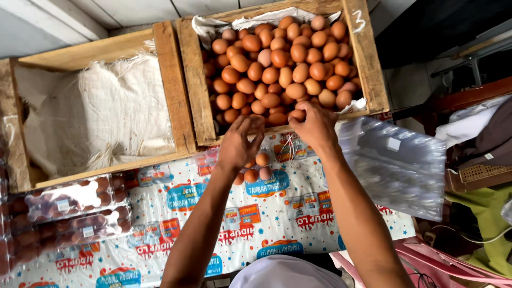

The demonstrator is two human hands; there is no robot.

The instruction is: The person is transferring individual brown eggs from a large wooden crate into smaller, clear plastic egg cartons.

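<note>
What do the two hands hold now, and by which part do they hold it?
The right hand closes its fingertips around one brown egg at the crate's near edge. The left hand reaches toward the crate; whether it holds anything cannot be told.

Left hand: my left hand (240,146) is reaching over the near wall of the wooden crate (194,80), fingers curled at the brown eggs (282,64).
Right hand: my right hand (314,125) is pinching one egg (296,114) at the crate's near edge.
Below my hands: an egg tray (256,168) holding a few eggs is lying on the printed sheet (266,213).
Left: a sack-lined crate (96,106) is sitting beside packed egg cartons (69,210).
Right: clear plastic trays (397,165) are stacked.
</note>
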